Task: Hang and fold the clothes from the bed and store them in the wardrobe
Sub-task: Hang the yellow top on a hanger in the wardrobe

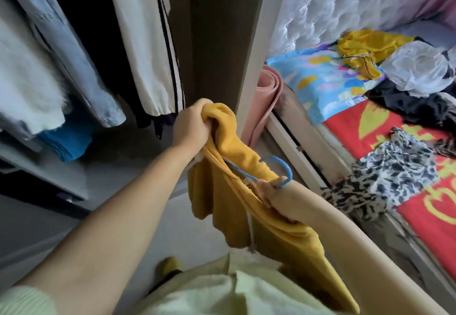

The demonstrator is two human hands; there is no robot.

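Yellow garment bunched in left hand, right hand pinching blue hanger, near wardrobe edge.

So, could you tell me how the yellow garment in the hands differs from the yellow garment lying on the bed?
The held yellow garment hangs stretched between the left hand and right hand, with a blue hanger partly inside it; the yellow garment on the bed lies crumpled, untouched, with no hanger. The held one looks thick and fuzzy, plain mustard; the bed one looks thinner and shinier, with dark trim. Both are yellow.
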